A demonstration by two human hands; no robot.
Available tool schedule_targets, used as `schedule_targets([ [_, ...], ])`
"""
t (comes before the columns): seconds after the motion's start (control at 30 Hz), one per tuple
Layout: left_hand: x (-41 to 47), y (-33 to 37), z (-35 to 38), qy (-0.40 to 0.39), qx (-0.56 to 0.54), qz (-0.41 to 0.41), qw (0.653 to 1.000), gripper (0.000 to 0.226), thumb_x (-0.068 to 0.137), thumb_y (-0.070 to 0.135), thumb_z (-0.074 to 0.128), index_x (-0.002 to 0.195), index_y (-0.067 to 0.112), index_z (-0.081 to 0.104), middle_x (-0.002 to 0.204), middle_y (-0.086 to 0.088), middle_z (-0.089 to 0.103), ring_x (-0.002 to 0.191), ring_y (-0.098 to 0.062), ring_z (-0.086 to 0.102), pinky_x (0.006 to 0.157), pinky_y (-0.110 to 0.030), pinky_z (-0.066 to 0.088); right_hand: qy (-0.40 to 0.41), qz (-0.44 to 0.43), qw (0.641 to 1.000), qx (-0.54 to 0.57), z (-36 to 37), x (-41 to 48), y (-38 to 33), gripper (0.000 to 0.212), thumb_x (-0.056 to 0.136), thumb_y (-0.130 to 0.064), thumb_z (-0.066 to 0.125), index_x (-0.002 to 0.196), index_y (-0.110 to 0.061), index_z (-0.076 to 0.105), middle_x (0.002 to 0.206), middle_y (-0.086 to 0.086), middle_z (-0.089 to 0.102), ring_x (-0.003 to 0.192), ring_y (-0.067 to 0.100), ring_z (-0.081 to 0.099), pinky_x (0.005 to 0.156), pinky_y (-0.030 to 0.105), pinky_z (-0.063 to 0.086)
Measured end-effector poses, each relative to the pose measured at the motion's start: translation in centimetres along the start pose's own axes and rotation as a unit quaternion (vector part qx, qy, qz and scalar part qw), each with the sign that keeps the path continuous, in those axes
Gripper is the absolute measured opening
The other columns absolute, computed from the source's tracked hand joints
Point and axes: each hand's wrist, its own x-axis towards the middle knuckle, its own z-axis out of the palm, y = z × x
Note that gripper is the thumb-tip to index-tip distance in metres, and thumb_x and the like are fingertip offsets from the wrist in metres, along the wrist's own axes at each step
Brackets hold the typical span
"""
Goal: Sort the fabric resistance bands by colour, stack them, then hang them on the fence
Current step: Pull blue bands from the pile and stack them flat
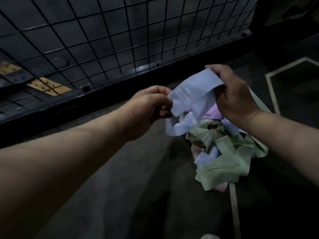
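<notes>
The pale blue band (189, 94) was held up in the air, just above the heap, stretched between both hands. This was probably to pull it free of the tangle and check its colour. The left hand (148, 104) pinched one edge between thumb and fingers (164, 100). The right hand (236, 94) had its fingers curled round the other end, gripping it from above. A slack loop of blue hung below the left hand.

Under the band lay the unsorted pile (229, 152), mostly green bands with some blue, and a pink band (212, 112) showing near the top. The pile rested on the dark floor (138, 169), beside a pale painted line (234, 204). No separate colour stacks showed, so sorting seemed barely begun. The wire fence (103, 40) stood just beyond the hands, with nothing hung on it.
</notes>
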Motion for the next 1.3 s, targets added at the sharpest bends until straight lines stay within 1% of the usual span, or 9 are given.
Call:
schedule_targets([
  [0.17, -2.1, 3.8, -1.5, 0.012, -0.018, 0.038, 0.999, 0.033, 0.084, -0.022, 0.043, 0.092, 0.005, 0.06, 0.081, -0.01, 0.056, 0.063, -0.014, 0.057, 0.053, -0.019, 0.049, -0.022, 0.011, 1.0, 0.004, 1.0, 0.6, -0.5, 0.057, 0.089, -0.015, 0.046, 0.146, -0.011, 0.039, 0.134, 0.007, 0.054, 0.124, 0.024, 0.052, 0.106, 0.036, 0.042],
  [0.33, -4.2, 6.2, -3.1, 0.047, 0.001, 0.052, 0.998, 0.041, 0.08, -0.025, 0.038, 0.094, 0.006, 0.06, 0.085, -0.011, 0.058, 0.065, -0.013, 0.057, 0.049, -0.017, 0.044, -0.186, -0.017, 0.976, 0.11, 3.8, 1.2, -5.9, 0.086, 0.075, -0.021, 0.059, 0.153, -0.015, 0.023, 0.155, 0.003, 0.031, 0.143, 0.008, 0.032, 0.117, 0.028, 0.029],
  [0.43, -6.0, 6.7, -4.0, 0.035, 0.009, 0.072, 0.997, 0.035, 0.081, -0.025, 0.046, 0.093, 0.005, 0.06, 0.092, -0.014, 0.062, 0.071, -0.016, 0.064, 0.054, -0.02, 0.05, -0.269, 0.01, 0.934, 0.237, 5.8, 1.7, -10.8, 0.096, 0.08, -0.027, 0.076, 0.153, -0.019, 0.014, 0.15, -0.002, 0.038, 0.136, 0.002, 0.043, 0.109, 0.023, 0.04],
  [0.67, -11.3, 9.2, -6.5, 0.083, -0.023, 0.086, 0.993, 0.034, 0.072, -0.009, 0.059, 0.101, 0.009, 0.062, 0.095, -0.01, 0.063, 0.069, -0.016, 0.064, 0.063, -0.03, 0.053, -0.201, -0.018, 0.955, 0.216, 7.8, 1.4, -18.5, 0.036, 0.095, -0.021, 0.061, 0.121, -0.013, 0.038, 0.101, -0.008, 0.064, 0.093, -0.005, 0.066, 0.082, 0.017, 0.054],
  [0.73, -13.3, 9.9, -7.2, 0.118, -0.049, 0.09, 0.988, 0.059, 0.058, -0.004, 0.044, 0.113, 0.01, 0.06, 0.112, -0.011, 0.058, 0.079, -0.019, 0.064, 0.064, -0.032, 0.055, -0.24, 0.05, 0.913, 0.326, 6.7, 1.3, -21.6, 0.02, 0.101, -0.016, 0.051, 0.118, -0.005, 0.045, 0.107, 0.008, 0.067, 0.092, 0.015, 0.072, 0.084, 0.036, 0.059],
  [0.8, -16.0, 10.3, -7.5, 0.122, -0.099, 0.092, 0.983, 0.076, 0.049, -0.004, 0.039, 0.122, 0.007, 0.054, 0.113, -0.015, 0.056, 0.092, -0.032, 0.054, 0.066, -0.033, 0.051, -0.263, 0.115, 0.844, 0.453, 5.0, 1.5, -25.1, 0.018, 0.1, -0.018, 0.047, 0.107, -0.004, 0.057, 0.104, 0.014, 0.071, 0.088, 0.023, 0.072, 0.078, 0.036, 0.06],
  [0.93, -21.2, 11.3, -6.4, 0.005, -0.128, 0.101, 0.987, 0.056, 0.048, -0.002, 0.043, 0.103, -0.001, 0.05, 0.094, -0.014, 0.041, 0.088, -0.03, 0.04, 0.101, -0.04, 0.037, -0.302, 0.176, 0.729, 0.588, 0.7, 3.3, -31.5, 0.046, 0.104, -0.038, 0.032, 0.112, -0.004, 0.063, 0.114, 0.018, 0.071, 0.105, 0.029, 0.07, 0.089, 0.04, 0.058],
  [1.03, -24.6, 13.4, -5.6, 0.005, -0.054, 0.083, 0.995, 0.07, 0.062, -0.004, 0.04, 0.13, -0.017, 0.044, 0.124, -0.033, 0.053, 0.121, -0.043, 0.05, 0.119, -0.047, 0.028, -0.308, 0.188, 0.727, 0.584, -2.4, 4.3, -35.4, 0.051, 0.105, -0.044, 0.028, 0.123, -0.009, 0.061, 0.124, 0.017, 0.067, 0.116, 0.029, 0.065, 0.101, 0.041, 0.051],
  [1.3, -33.0, 19.9, -2.4, 0.072, 0.098, 0.179, 0.976, 0.027, 0.071, 0.008, 0.061, 0.096, 0.0, 0.058, 0.086, -0.011, 0.062, 0.078, -0.018, 0.06, 0.072, -0.026, 0.048, -0.25, 0.195, 0.743, 0.589, -9.8, 2.5, -43.2, 0.05, 0.106, -0.04, 0.033, 0.128, -0.004, 0.059, 0.099, 0.009, 0.065, 0.094, 0.022, 0.065, 0.089, 0.036, 0.056],
])
